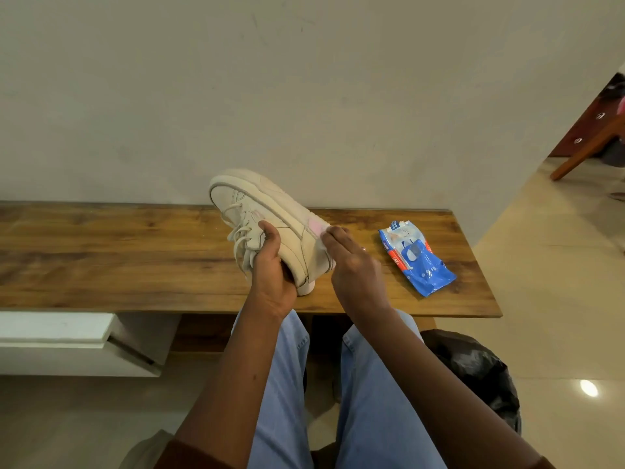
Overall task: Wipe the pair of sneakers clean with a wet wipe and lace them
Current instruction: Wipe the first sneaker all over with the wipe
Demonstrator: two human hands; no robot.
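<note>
1. A white drawer unit sits below the left end of the wooden table.
2. A white sneaker is held tilted over the middle of the table, toe toward the wall, heel low by the table top, and loose laces hang on its left side.
3. The left hand grips the sneaker around its opening, thumb up along the side and fingers curled out of sight behind.
4. The right hand lies with fingers nearly straight and presses a white wipe against the sneaker's heel side, beside a pink patch.
5. A blue wipe pack lies flat on the table to the right, apart from the hands.
6. A black bag sits on the floor beside the person's right knee.
</note>
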